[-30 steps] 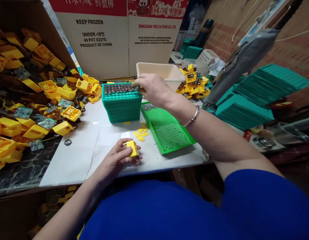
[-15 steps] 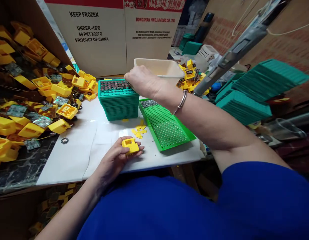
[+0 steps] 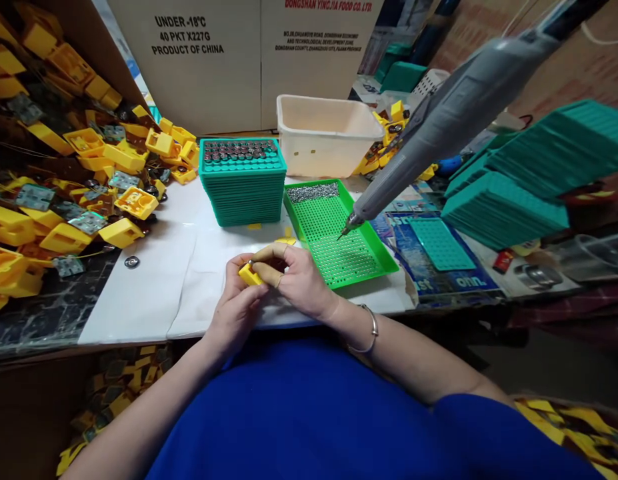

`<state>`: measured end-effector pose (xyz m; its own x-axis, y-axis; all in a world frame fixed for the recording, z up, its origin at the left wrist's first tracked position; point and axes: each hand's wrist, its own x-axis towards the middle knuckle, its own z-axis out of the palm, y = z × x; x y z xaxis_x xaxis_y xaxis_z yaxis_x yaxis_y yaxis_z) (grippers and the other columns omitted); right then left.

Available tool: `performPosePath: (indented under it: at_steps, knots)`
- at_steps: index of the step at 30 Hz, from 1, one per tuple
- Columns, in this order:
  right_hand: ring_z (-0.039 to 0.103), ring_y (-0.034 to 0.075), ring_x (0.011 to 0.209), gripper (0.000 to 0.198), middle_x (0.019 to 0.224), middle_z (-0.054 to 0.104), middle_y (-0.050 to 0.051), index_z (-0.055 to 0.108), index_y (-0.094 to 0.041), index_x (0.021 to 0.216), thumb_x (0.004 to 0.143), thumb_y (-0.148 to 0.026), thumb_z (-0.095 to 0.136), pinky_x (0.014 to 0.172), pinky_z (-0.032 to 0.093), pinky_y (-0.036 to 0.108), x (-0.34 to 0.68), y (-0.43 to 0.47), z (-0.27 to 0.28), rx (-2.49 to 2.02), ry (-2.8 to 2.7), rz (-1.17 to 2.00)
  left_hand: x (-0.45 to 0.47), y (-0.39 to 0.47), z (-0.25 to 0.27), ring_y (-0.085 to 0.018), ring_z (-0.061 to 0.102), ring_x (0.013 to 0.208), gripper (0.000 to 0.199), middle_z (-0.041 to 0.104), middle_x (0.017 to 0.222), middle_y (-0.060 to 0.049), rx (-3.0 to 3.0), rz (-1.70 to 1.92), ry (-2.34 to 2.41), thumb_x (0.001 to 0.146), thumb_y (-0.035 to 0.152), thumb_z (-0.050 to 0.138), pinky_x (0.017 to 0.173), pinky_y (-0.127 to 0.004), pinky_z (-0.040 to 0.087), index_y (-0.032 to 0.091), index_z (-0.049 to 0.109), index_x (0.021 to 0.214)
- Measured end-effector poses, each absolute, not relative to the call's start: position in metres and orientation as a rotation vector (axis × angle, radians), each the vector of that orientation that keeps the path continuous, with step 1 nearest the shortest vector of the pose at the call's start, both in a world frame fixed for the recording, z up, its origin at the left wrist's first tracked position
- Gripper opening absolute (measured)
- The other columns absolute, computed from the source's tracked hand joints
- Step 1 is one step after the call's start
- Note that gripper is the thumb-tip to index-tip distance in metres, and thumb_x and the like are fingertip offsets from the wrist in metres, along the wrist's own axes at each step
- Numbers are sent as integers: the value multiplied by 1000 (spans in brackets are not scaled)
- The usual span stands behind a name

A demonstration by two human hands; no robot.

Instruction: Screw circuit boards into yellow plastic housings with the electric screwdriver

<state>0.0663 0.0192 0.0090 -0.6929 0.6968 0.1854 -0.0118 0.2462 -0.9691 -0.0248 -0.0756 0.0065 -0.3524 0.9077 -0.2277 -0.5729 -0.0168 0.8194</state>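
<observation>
My left hand (image 3: 235,300) is closed around a small yellow plastic housing (image 3: 249,275) above the front of the white work surface. Over it, my right hand (image 3: 301,280) pinches a small silvery part (image 3: 251,263) against the housing's upper edge; the fingers partly cover it, so its kind is unclear. Behind the hands stands a stack of teal trays (image 3: 246,193), the top one partly filled with small round metal parts (image 3: 233,152). To the right lies a green perforated tray (image 3: 385,268) with a heap of screws (image 3: 313,192) at its far end.
A grey electric screwdriver (image 3: 389,180) hangs over the green tray. Yellow housings with circuit boards (image 3: 89,223) are piled at left. A whitish plastic bin (image 3: 333,137) stands behind, before a cardboard box (image 3: 199,87). More teal trays (image 3: 509,207) are stacked right; a round metal disc (image 3: 131,262) lies left.
My right hand has come back from the top of the teal stack to the yellow housing, bringing a small silvery part. The hanging screwdriver now shows fully over the green tray.
</observation>
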Motion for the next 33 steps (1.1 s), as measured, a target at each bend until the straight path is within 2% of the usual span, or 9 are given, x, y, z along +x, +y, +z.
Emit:
performPosePath:
  at_steps: [3, 6, 10, 14, 18, 21, 24, 29, 33]
  knots:
    - [59, 12, 75, 11, 83, 64, 1, 68, -20, 83, 79, -30, 68, 70, 50, 28, 67, 24, 8, -654, -1925, 1407, -23, -74, 7, -15, 59, 96, 47, 64, 101, 2, 430, 1634, 1067, 69, 10, 67, 83, -25, 44, 25, 48, 109]
    - [60, 11, 77, 9, 83, 61, 0, 65, -18, 81, 79, -27, 67, 72, 50, 26, 69, 30, 13, -698, -1872, 1527, -25, -73, 4, -16, 59, 93, 48, 63, 101, 1, 445, 1647, 1080, 69, 12, 68, 82, -26, 45, 26, 48, 110]
    - [55, 9, 75, 3, 83, 57, -1, 65, -16, 77, 75, -15, 67, 72, 47, 24, 74, 35, 26, -724, -2177, 1459, -28, -73, -2, -15, 59, 92, 51, 64, 101, 1, 531, 1627, 1082, 69, 14, 70, 78, -25, 44, 26, 47, 113]
    - [54, 8, 72, 6, 82, 59, 0, 63, -15, 77, 77, -17, 68, 69, 45, 24, 77, 42, 40, -687, -2372, 1368, -30, -72, 0, -13, 60, 90, 47, 66, 99, 2, 536, 1609, 1107, 69, 16, 70, 78, -23, 46, 24, 51, 111]
    - [56, 10, 75, 11, 89, 65, 2, 67, -15, 90, 86, -23, 62, 72, 46, 27, 70, 69, 65, -601, -2307, 945, -33, -70, 5, -19, 68, 84, 25, 72, 90, -4, 412, 1572, 1083, 79, 27, 64, 77, -34, 54, 19, 53, 100]
    - [59, 15, 90, 21, 100, 66, 5, 69, -15, 103, 90, -21, 54, 86, 46, 33, 53, 100, 90, -649, -2351, 525, -34, -68, 4, -23, 72, 82, 23, 74, 85, -8, 385, 1525, 1082, 79, 27, 63, 75, -40, 57, 18, 52, 98]
    - [59, 19, 95, 24, 102, 66, 7, 71, -14, 103, 91, -21, 51, 90, 47, 38, 30, 127, 108, -766, -2475, 290, -35, -68, 2, -23, 72, 83, 24, 75, 86, -7, 387, 1566, 1080, 79, 27, 64, 76, -40, 58, 18, 53, 98]
    - [61, 24, 91, 19, 87, 67, 9, 74, -13, 95, 85, -25, 62, 87, 49, 45, 3, 145, 117, -981, -2587, 168, -36, -69, -1, -19, 72, 87, 24, 73, 90, -4, 421, 1596, 1094, 79, 28, 66, 83, -37, 57, 19, 53, 97]
    - [61, 23, 92, 17, 89, 67, 9, 72, -12, 95, 85, -19, 60, 88, 48, 45, 9, 136, 119, -960, -2514, 242, -37, -69, -1, -20, 70, 98, 34, 72, 97, -2, 442, 1615, 1058, 72, 20, 69, 92, -36, 53, 21, 51, 100]
